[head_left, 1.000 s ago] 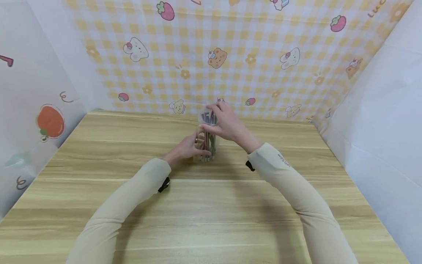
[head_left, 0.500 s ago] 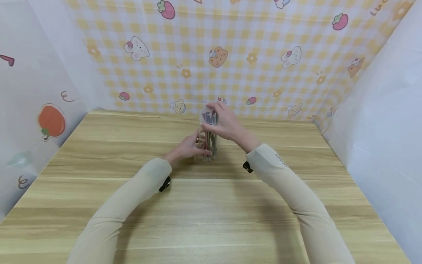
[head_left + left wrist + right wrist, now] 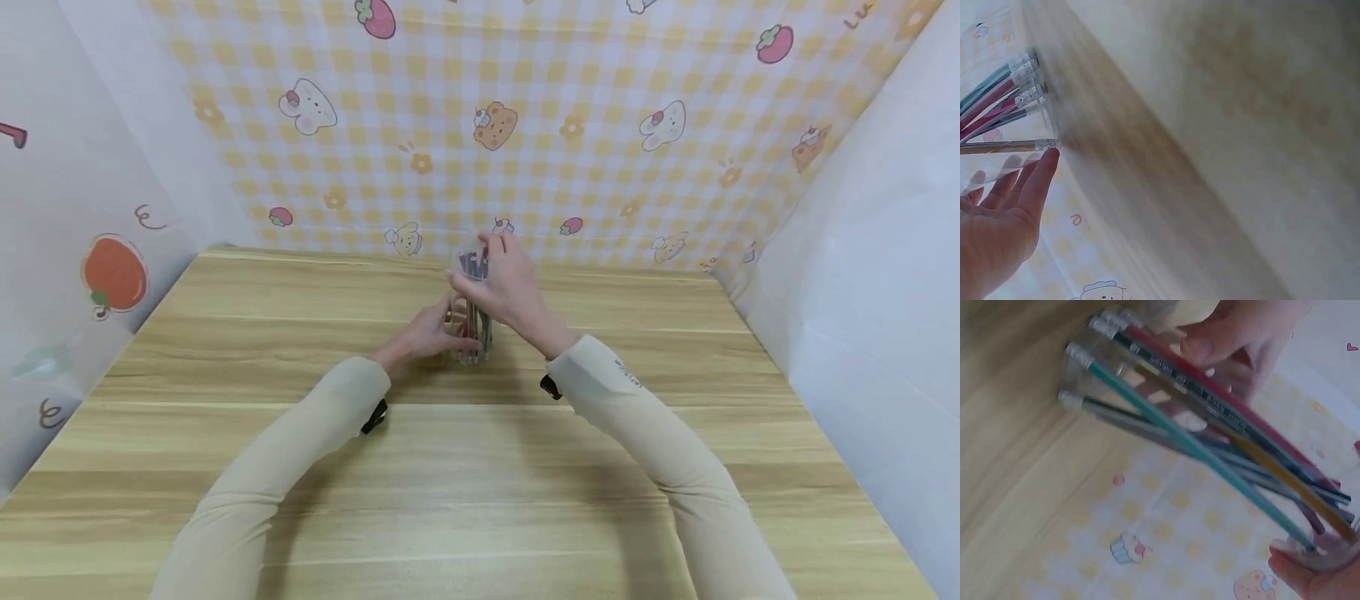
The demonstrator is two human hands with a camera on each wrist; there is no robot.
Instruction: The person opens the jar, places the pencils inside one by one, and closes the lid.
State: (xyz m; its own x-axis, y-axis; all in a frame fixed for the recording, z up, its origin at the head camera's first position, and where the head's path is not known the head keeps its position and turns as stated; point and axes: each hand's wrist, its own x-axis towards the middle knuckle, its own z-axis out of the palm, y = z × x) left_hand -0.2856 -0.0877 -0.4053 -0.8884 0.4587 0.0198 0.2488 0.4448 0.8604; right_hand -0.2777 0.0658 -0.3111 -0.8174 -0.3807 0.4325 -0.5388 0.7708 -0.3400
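A clear cylindrical pencil tube (image 3: 485, 346) stands upright near the back of the table, with several pencils (image 3: 1179, 434) inside. Their metal-banded ends point down in both wrist views. My left hand (image 3: 425, 333) holds the tube's lower part from the left, thumb across the front; the left wrist view shows its fingers (image 3: 1042, 178) along the clear wall. Around the tube's top, my right hand (image 3: 510, 279) grips with thumb at the front left and fingers at the back. Whether that top is a separate lid, I cannot tell; the hand partly hides it.
The wood-grain table (image 3: 480, 500) stretches forward and to both sides of the tube. Just behind the tube hangs a yellow checked cloth (image 3: 420, 108). White panels (image 3: 870, 208) close off the right and left sides.
My right hand has turned around the tube's top, its thumb and forearm shifting slightly left. The left hand and the tube stay in place.
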